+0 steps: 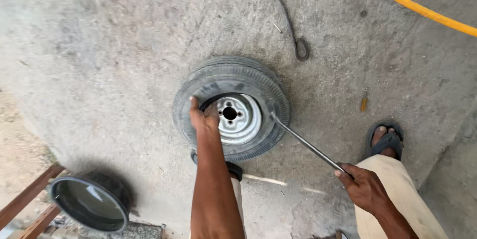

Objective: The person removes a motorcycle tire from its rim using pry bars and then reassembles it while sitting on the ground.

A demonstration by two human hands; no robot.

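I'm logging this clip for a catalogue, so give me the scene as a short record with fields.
setting: concrete floor
main object: small tyre lying flat, with silver rim
left hand: grips the tyre's inner edge by the rim
right hand: holds a metal bar, its tip at the tyre's right inner edge
nearby: yellow hose, metal hook rod, dark basin, sandalled foot

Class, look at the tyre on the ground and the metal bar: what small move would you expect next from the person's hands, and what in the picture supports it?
Probably the right hand levers the metal bar downward. Its tip sits at the gap between tyre and rim, while the left hand grips the tyre's inner edge, steadying it.
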